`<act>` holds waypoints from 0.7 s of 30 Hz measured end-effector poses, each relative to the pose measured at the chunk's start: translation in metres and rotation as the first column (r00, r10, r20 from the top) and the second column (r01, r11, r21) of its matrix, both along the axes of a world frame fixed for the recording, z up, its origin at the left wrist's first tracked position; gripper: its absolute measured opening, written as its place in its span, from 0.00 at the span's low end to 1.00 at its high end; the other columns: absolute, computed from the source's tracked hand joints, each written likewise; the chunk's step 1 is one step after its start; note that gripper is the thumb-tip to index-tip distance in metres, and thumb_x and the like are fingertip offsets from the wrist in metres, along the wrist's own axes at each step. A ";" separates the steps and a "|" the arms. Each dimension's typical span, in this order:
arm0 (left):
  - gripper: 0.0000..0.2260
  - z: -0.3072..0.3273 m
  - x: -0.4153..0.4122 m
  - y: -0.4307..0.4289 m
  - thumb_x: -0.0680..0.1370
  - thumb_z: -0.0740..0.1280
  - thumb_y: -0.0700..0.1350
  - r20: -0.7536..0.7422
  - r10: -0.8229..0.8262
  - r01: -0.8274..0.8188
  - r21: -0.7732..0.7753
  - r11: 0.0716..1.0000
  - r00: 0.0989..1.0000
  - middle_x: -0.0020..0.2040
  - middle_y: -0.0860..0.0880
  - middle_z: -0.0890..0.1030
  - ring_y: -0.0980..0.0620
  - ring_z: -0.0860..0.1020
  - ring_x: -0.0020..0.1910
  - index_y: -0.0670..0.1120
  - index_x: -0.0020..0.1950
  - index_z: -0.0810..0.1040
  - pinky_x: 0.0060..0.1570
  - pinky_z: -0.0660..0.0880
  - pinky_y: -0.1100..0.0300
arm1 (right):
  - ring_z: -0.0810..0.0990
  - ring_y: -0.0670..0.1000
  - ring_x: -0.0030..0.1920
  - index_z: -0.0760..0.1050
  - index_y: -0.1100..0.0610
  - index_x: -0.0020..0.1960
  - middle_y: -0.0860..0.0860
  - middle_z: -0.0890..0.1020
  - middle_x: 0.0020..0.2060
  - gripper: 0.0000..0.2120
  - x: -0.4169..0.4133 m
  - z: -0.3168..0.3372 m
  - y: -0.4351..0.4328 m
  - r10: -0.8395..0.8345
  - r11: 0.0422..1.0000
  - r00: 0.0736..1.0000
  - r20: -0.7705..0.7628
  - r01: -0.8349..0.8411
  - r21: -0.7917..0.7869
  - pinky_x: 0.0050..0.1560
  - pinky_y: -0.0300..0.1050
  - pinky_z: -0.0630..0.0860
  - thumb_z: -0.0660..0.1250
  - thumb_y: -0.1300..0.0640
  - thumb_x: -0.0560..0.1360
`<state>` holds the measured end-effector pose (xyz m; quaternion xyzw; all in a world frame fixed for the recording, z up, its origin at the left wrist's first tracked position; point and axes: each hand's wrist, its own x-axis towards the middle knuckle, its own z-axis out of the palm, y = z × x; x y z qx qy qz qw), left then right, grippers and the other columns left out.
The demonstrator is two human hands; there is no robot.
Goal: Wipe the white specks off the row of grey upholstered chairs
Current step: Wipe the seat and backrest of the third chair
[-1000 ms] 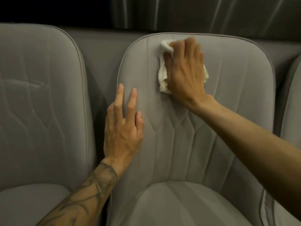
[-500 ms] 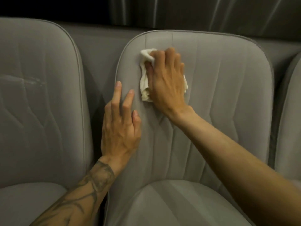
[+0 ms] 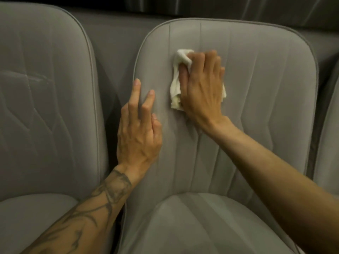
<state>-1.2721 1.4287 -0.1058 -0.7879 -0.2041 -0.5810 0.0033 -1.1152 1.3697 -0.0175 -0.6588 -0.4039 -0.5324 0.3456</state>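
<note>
Chairs: three grey upholstered chairs in a row, seen from above and in front.
Middle chair: the middle chair (image 3: 256, 110) fills the centre, its stitched backrest facing the viewer and its seat cushion (image 3: 192, 226) below.
Left chair: the left chair (image 3: 45, 116) stands just beside it. A faint pale streak (image 3: 37, 78) crosses the upper part of its backrest.
Right chair: of the right chair (image 3: 329, 136), only a narrow sliver shows at the picture's edge.
Cloth: one crumpled white cloth (image 3: 176, 85) lies against the upper left part of the middle chair's backrest. It is mostly hidden under a hand, with bunched ends showing above and to the left.
Hands: two bare hands, both on the middle chair.
Right hand: the right hand (image 3: 201, 88) reaches in from the lower right and presses the cloth onto the fabric. Its fingers are bent over the top of the cloth and hold it bunched beneath the palm.
Left hand: the left hand (image 3: 137, 132) rests flat on the backrest's left edge, near the cloth but not touching it — fingers straight and slightly spread, holding nothing.
Forearm: one dark tattoo (image 3: 102, 204) runs along the left forearm.
Background: a dark pleated curtain (image 3: 238, 6) hangs behind the chairs.
</note>
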 end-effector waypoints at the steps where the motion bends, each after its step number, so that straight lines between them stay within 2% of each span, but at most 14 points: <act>1: 0.21 0.000 0.000 0.000 0.83 0.58 0.41 -0.002 0.001 -0.001 0.002 1.000 1.000 0.83 0.39 0.61 0.37 0.71 0.69 0.43 0.77 0.68 0.70 0.64 0.53 | 0.70 0.56 0.47 0.66 0.53 0.57 0.56 0.73 0.48 0.09 -0.003 -0.003 0.003 -0.016 0.999 1.000 -0.022 0.017 0.043 0.47 0.52 0.65 0.57 0.48 0.82; 3: 0.21 -0.001 0.001 0.000 0.83 0.58 0.42 -0.007 0.001 -0.001 0.009 1.000 1.000 0.83 0.39 0.61 0.37 0.71 0.69 0.44 0.77 0.68 0.69 0.66 0.50 | 0.70 0.58 0.48 0.67 0.54 0.59 0.56 0.73 0.49 0.11 -0.014 -0.041 0.001 0.014 1.000 0.999 -0.037 -0.014 0.012 0.49 0.54 0.66 0.55 0.47 0.82; 7: 0.21 -0.001 0.001 0.000 0.83 0.60 0.41 -0.005 0.020 -0.020 0.014 1.000 1.000 0.82 0.39 0.61 0.36 0.72 0.67 0.43 0.77 0.68 0.67 0.65 0.52 | 0.71 0.58 0.49 0.66 0.53 0.62 0.55 0.71 0.52 0.12 -0.039 -0.142 -0.036 0.138 0.950 0.985 -0.104 -0.162 -0.268 0.52 0.52 0.66 0.57 0.50 0.82; 9: 0.22 -0.001 0.001 -0.001 0.83 0.60 0.42 -0.008 0.024 -0.023 0.013 1.000 1.000 0.82 0.39 0.61 0.36 0.72 0.67 0.44 0.77 0.67 0.67 0.65 0.52 | 0.71 0.58 0.48 0.66 0.52 0.61 0.53 0.70 0.51 0.11 -0.033 -0.140 -0.046 0.142 0.931 0.987 -0.075 -0.159 -0.330 0.51 0.51 0.66 0.58 0.50 0.81; 12: 0.23 -0.001 0.001 -0.001 0.83 0.62 0.44 -0.008 0.021 -0.021 0.017 1.000 1.000 0.83 0.39 0.61 0.36 0.71 0.68 0.45 0.78 0.66 0.68 0.66 0.50 | 0.69 0.58 0.48 0.67 0.53 0.60 0.57 0.71 0.49 0.11 -0.008 -0.074 -0.028 0.053 0.980 0.998 0.019 -0.049 -0.194 0.49 0.53 0.64 0.56 0.48 0.82; 14: 0.23 -0.001 0.001 0.001 0.83 0.62 0.45 0.000 0.015 -0.015 0.013 1.000 1.000 0.83 0.39 0.60 0.37 0.71 0.69 0.46 0.78 0.65 0.69 0.62 0.56 | 0.68 0.57 0.48 0.67 0.53 0.58 0.57 0.74 0.48 0.10 0.004 -0.028 -0.012 -0.034 0.999 0.999 -0.002 0.034 -0.039 0.47 0.52 0.63 0.55 0.48 0.82; 16: 0.23 0.000 0.001 0.001 0.83 0.62 0.45 -0.004 0.008 -0.008 0.010 1.000 1.000 0.83 0.39 0.60 0.37 0.70 0.69 0.46 0.78 0.64 0.69 0.58 0.59 | 0.69 0.57 0.48 0.67 0.52 0.58 0.56 0.74 0.49 0.10 -0.001 -0.028 -0.006 -0.047 0.999 0.998 -0.031 0.047 0.019 0.48 0.52 0.64 0.56 0.48 0.82; 18: 0.23 -0.001 0.001 0.000 0.82 0.62 0.45 -0.008 0.016 -0.016 0.015 1.000 1.000 0.83 0.39 0.60 0.37 0.70 0.69 0.46 0.78 0.65 0.69 0.59 0.57 | 0.70 0.58 0.49 0.67 0.53 0.61 0.57 0.74 0.50 0.12 -0.015 -0.070 -0.013 0.011 0.998 0.999 -0.030 -0.013 -0.068 0.51 0.54 0.65 0.58 0.49 0.81; 21: 0.24 -0.001 0.001 -0.001 0.82 0.63 0.44 -0.016 0.029 -0.029 0.011 1.000 0.999 0.83 0.39 0.61 0.37 0.71 0.69 0.45 0.78 0.65 0.70 0.61 0.54 | 0.71 0.58 0.49 0.68 0.55 0.61 0.57 0.76 0.50 0.12 -0.034 -0.139 -0.042 0.122 0.950 0.992 -0.030 -0.126 -0.285 0.51 0.51 0.67 0.61 0.51 0.80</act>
